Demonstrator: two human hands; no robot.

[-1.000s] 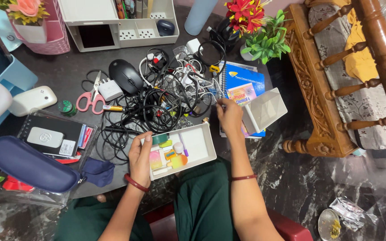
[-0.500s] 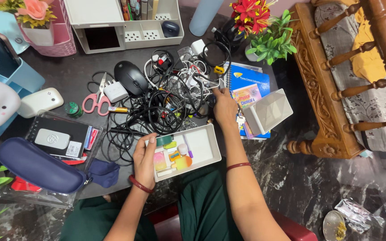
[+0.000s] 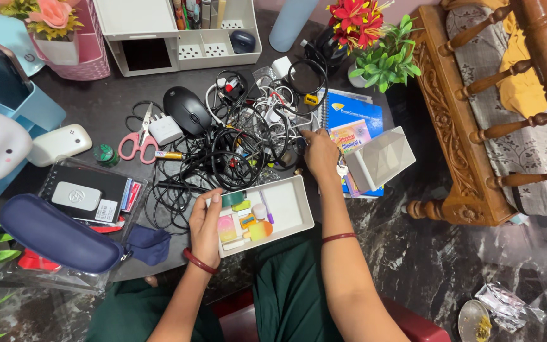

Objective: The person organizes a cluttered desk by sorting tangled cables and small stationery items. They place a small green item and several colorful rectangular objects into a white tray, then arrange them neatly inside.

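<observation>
**Desk full of cables, 2 hands busy**

Biggest thing mid-frame is the tangle of black and white cables [image 3: 242,142], spilling right up to the white tray [image 3: 286,209] just below it. Left hand [image 3: 205,223] grips the tray's left edge, fingers curled over the rim. Right hand [image 3: 321,154] sits at the pile's right edge, fingers bent into the cables; can't tell what it's pinching. A blue notebook [image 3: 356,117] lies just right of it, and little erasers [image 3: 242,218] fill the tray's left half.

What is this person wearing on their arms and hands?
Both forearms are bare, with no sleeves in view. The left hand has a thick dark red bangle at the wrist. The right hand has a thinner dark red bangle further up the forearm. No rings or gloves can be made out.
</observation>
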